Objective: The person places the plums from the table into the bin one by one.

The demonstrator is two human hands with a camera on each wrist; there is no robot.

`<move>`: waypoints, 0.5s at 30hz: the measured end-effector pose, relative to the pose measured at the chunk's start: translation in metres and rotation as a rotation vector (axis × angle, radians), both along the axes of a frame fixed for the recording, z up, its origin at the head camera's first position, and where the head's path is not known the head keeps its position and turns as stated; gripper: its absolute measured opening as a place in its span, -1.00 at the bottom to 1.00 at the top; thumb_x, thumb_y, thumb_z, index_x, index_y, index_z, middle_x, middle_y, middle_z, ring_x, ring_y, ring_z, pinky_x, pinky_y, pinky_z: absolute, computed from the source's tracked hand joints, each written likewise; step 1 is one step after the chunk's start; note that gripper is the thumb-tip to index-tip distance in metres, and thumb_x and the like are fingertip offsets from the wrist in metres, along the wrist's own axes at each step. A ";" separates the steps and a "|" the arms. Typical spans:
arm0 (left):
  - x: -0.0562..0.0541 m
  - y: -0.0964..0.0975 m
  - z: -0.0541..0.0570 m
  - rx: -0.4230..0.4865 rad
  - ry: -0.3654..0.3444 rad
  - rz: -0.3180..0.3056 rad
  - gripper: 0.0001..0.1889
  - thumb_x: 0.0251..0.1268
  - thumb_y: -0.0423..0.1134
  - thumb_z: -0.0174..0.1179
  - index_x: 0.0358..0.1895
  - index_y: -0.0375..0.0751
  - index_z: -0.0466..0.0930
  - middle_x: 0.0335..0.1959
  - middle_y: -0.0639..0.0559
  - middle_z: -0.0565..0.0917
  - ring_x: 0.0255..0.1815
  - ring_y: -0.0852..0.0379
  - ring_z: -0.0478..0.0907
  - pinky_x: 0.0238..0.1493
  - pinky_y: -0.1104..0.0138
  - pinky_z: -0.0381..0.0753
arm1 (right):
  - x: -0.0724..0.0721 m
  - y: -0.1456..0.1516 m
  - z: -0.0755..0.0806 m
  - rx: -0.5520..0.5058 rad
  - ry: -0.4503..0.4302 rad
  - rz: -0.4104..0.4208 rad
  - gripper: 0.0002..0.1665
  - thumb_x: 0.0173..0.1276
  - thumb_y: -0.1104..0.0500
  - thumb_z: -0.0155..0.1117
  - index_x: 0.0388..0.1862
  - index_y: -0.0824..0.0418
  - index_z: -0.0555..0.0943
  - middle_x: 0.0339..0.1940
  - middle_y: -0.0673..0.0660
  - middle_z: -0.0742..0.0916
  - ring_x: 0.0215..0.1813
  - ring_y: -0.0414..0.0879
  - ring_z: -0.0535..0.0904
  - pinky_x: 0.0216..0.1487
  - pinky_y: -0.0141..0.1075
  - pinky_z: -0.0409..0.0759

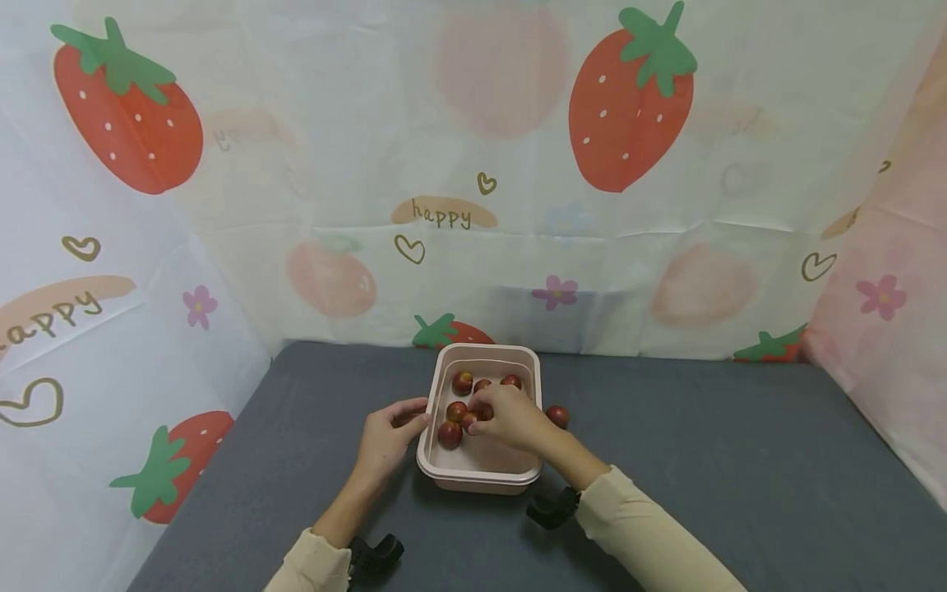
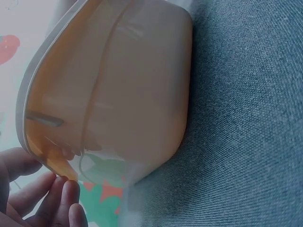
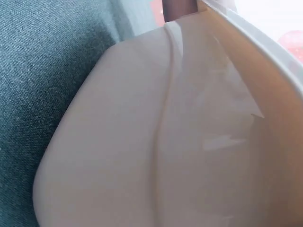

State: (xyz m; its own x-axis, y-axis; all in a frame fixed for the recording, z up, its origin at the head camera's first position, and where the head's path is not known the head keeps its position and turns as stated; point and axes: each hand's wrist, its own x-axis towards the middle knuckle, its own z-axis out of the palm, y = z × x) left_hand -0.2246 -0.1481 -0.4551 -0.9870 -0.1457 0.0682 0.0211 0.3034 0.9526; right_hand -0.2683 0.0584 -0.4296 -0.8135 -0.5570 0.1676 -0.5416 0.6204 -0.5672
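A pale pink plastic box point(image 1: 481, 469) stands on the dark table, with several small dark red plums, one of them this plum point(image 1: 450, 434), inside. My right hand point(image 1: 510, 417) reaches over the right rim into the box. Its thumb and fingers pinch a plum point(image 1: 469, 422), partly hidden by them, among the others. At the left wall my left hand point(image 1: 388, 436) touches the box close below the rim. The left wrist view shows its fingertips point(image 2: 71, 189) against the box corner. In the right wrist view the box wall point(image 3: 113, 142) hides the right hand.
One more plum point(image 1: 557, 416) lies on the dark grey tabletop point(image 1: 703, 460), just right of the box. A fruit-printed cloth point(image 1: 473, 271) hangs behind the table and along both sides. Black wrist cameras point(image 1: 553, 508) sit under both cuffs.
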 end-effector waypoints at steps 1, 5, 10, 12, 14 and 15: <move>0.000 0.000 0.000 0.000 -0.002 0.004 -0.68 0.27 -0.27 0.27 0.04 -0.36 0.66 -0.11 -0.22 0.74 -0.18 0.24 0.59 -0.23 0.50 0.50 | 0.000 0.000 0.000 0.010 -0.001 -0.005 -0.75 0.13 0.17 0.50 -0.22 0.22 0.70 -0.37 0.01 0.70 -0.38 -0.21 0.40 -0.36 -0.40 0.37; 0.000 0.000 0.001 0.001 -0.014 0.017 -0.69 0.25 -0.28 0.28 0.03 -0.31 0.67 -0.12 -0.19 0.74 -0.20 0.24 0.57 -0.22 0.49 0.49 | -0.001 -0.001 0.001 0.036 -0.005 -0.014 -0.74 0.13 0.16 0.50 -0.23 0.23 0.69 -0.38 0.02 0.69 -0.36 -0.19 0.41 -0.32 -0.35 0.40; -0.001 0.000 0.001 0.009 -0.016 0.017 -0.70 0.24 -0.31 0.28 0.03 -0.29 0.68 -0.13 -0.19 0.74 -0.19 0.23 0.58 -0.21 0.51 0.50 | -0.001 -0.001 0.002 0.028 0.003 -0.004 -0.76 0.15 0.18 0.48 -0.23 0.26 0.69 -0.34 0.07 0.73 -0.31 -0.15 0.50 -0.24 -0.28 0.50; 0.000 0.001 0.001 0.013 -0.012 0.012 -0.70 0.23 -0.31 0.29 0.03 -0.30 0.68 -0.13 -0.20 0.74 -0.19 0.23 0.58 -0.21 0.52 0.50 | 0.000 0.001 0.003 0.009 0.013 -0.004 -0.77 0.17 0.19 0.46 -0.22 0.25 0.69 -0.32 0.08 0.74 -0.29 -0.14 0.56 -0.21 -0.29 0.54; 0.001 0.001 0.002 0.016 -0.013 0.008 -0.69 0.24 -0.30 0.29 0.04 -0.31 0.67 -0.12 -0.20 0.74 -0.19 0.24 0.58 -0.22 0.52 0.50 | 0.002 0.004 0.007 -0.029 0.028 -0.004 -0.79 0.20 0.20 0.43 -0.21 0.26 0.69 -0.30 0.10 0.74 -0.26 -0.12 0.60 -0.21 -0.31 0.56; 0.002 0.002 0.002 0.017 -0.012 0.005 -0.69 0.24 -0.30 0.29 0.04 -0.31 0.67 -0.12 -0.21 0.74 -0.19 0.23 0.59 -0.23 0.52 0.50 | 0.003 0.007 0.009 -0.045 0.035 -0.008 -0.80 0.22 0.20 0.42 -0.20 0.25 0.70 -0.29 0.11 0.74 -0.25 -0.13 0.61 -0.21 -0.33 0.57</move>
State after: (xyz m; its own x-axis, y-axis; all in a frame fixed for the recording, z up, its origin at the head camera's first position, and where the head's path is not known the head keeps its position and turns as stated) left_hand -0.2230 -0.1466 -0.4530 -0.9869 -0.1520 0.0543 0.0084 0.2872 0.9578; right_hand -0.2653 0.0649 -0.4206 -0.8113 -0.5413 0.2209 -0.5566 0.5995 -0.5752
